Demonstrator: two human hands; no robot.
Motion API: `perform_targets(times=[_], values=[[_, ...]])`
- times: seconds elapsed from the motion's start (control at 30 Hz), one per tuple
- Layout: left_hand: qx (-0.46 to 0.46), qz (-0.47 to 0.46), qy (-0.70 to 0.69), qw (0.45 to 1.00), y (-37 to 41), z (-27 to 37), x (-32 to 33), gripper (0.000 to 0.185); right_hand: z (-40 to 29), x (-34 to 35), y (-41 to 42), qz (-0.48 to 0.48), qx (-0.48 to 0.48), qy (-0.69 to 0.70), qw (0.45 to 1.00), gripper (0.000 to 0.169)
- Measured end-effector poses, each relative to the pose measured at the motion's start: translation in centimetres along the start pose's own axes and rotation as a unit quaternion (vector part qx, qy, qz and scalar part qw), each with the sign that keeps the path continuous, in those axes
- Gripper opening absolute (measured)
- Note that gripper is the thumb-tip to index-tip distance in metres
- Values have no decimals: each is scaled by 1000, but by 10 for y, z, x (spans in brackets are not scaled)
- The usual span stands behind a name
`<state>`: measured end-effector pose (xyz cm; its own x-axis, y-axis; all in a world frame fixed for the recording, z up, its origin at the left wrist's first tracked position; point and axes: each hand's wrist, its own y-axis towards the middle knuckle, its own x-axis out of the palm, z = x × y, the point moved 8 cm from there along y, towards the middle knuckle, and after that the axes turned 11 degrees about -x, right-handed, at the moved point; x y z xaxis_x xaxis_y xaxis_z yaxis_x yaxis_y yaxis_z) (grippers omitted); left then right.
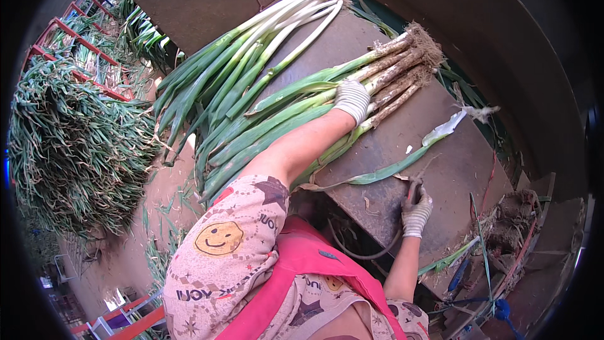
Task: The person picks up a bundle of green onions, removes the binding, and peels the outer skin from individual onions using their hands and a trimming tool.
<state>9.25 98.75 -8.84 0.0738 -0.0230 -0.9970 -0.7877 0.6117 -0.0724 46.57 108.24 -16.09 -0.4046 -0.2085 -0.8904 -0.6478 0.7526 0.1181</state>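
Observation:
My left hand (352,98), in a striped work glove, reaches across a row of unpeeled long green onions (394,66) with brown, soil-stained shanks and matted roots. Its fingers are curled down around a stalk and partly hidden. A similar glove covers my right hand (417,215), which grips a hand tool (414,191) that looks like an air blow gun. A hose (373,256) loops below that hand. Peeled long green onions (283,21) with white shanks lie together at the table's far side. Between my hands rests a loose green leaf with a pale sheath (391,170).
The metal worktable (453,174) has a tall curved guard (500,42) behind it and a brown panel (198,4) at far left. Heaped green onions (80,151) stand beside red racks (89,47) on the left. Cords and a blue-handled object (458,274) lie at lower right.

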Motion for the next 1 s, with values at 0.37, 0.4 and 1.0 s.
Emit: perform_targets(times=[0.37,0.4,1.0], values=[[77,-133,-305,940,-158,107,-43,47,-34,-37,-56,50,-90,95,990,53],[98,-119,-315,937,-151,113,-39,46,-32,-37,-60,44,-78,104,991,53],[78,-204,-216,951,-165,76,39,54,-94,-34,-125,-114,-121,202,965,60]])
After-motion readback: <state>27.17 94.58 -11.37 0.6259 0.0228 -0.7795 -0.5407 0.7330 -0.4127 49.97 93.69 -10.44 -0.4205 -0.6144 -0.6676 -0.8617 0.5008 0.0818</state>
